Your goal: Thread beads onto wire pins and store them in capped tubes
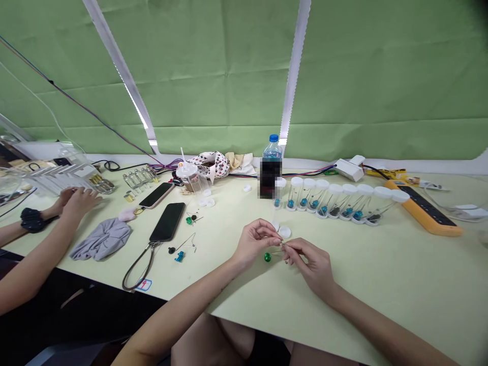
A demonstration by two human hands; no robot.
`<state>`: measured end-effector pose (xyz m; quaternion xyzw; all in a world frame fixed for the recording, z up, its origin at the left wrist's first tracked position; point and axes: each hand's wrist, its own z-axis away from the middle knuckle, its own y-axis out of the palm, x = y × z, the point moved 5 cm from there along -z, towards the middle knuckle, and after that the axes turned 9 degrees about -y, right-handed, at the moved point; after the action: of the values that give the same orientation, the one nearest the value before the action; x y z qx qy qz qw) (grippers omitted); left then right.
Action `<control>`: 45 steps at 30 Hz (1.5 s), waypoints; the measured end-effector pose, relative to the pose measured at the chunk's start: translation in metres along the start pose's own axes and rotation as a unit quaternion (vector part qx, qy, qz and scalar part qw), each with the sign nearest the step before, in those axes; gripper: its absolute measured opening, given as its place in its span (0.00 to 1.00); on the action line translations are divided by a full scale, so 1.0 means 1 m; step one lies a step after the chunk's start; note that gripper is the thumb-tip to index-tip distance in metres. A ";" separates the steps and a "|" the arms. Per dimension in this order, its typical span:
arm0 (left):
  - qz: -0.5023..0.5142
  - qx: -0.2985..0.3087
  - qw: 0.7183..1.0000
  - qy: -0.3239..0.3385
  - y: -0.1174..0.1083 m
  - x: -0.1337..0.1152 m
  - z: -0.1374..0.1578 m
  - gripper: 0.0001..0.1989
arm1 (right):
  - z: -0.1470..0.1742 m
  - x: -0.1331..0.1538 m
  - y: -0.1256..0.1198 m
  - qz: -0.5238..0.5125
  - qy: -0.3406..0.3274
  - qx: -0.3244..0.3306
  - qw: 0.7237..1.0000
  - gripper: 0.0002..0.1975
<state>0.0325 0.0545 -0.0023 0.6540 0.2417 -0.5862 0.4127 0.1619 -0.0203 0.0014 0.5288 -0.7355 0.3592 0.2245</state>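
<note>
My left hand (255, 243) and my right hand (312, 267) meet over the table, fingertips pinched together. Between them is a thin metal wire piece, mostly hidden by the fingers. A shiny green ball (267, 257) shows just below the left fingers, with a thin stem running from it toward the right fingertips. Behind my hands lies a white round cap (284, 232), and a clear tube (277, 203) stands a little farther back. To the left lie a blue figure (179, 256) with bent wire and a green piece (189, 220) with a black part.
A row of clear tubes (324, 201) with white caps holds blue and dark pieces on wires. An orange power strip (427, 208) lies right. A bottle (273, 150) and a drink cup (188, 175) stand behind. Two phones (168, 222) lie left, near another person's hands (78, 203).
</note>
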 end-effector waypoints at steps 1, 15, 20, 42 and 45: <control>-0.026 0.002 1.000 0.017 -0.001 -0.003 0.001 0.16 | 0.000 0.000 -0.001 -0.013 0.001 -0.013 1.000 0.06; -0.461 0.055 0.846 0.263 0.005 -0.003 0.020 0.06 | 0.000 0.000 -0.002 -0.143 -0.027 -0.060 0.988 0.07; -0.464 0.061 0.846 0.257 0.005 -0.004 0.021 0.07 | 0.001 -0.001 -0.001 -0.136 -0.014 -0.047 0.990 0.07; -0.387 -0.055 0.883 0.258 -0.005 -0.018 0.021 0.07 | -0.010 -0.004 -0.006 0.102 -0.003 0.006 0.995 0.07; -0.409 -0.036 0.869 0.275 -0.001 -0.014 0.022 0.05 | -0.008 -0.008 -0.001 0.112 0.003 0.032 0.993 0.07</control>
<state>0.0165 0.0391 0.0118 0.6160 0.6126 -0.4893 0.0763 0.1652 -0.0094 0.0018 0.4491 -0.7774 0.4072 0.1679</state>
